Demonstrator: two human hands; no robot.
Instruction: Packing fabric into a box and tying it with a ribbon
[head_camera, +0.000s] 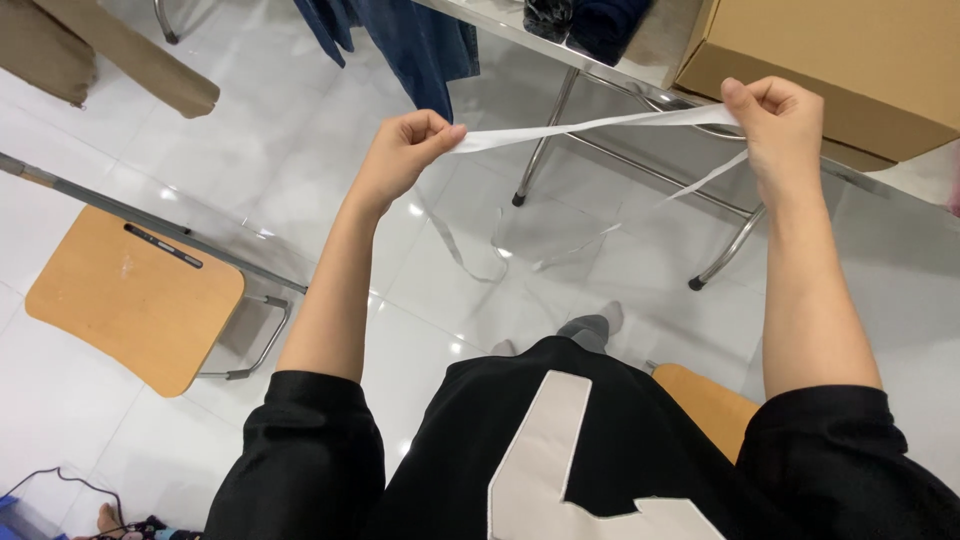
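seen from above, looking down past a black top with a pale grey shape on the chest. both arms raised and spread in front of the body.

left hand (405, 150) pinched shut on one end of a thin white fabric strip (590, 126), thumb and fingertips pressed together on it. right hand (778, 125) closed on the same strip further along, fingers curled down over it. strip pulled nearly taut between the two hands, held in the air above the floor, with one twist near the left hand. loose tail falling from the right hand, trailing down and left toward the white tiled floor (300, 150); a fainter looping band below looks partly like its reflection in the glossy tiles.

judging by this: strip already picked up and stretched out between the hands, twist not yet smoothed, tail still hanging free; no folding, tying or setting down visible so far.

behind the hands, a metal table (560, 45) along the top edge, with a brown cardboard box (850, 60) on its right end. dark blue clothing (420, 40) hanging over the table's near edge. wooden chair seat (135, 300) on the floor at left, another orange-brown seat (710, 405) under the person. feet in grey socks (595, 325) on the tiles.
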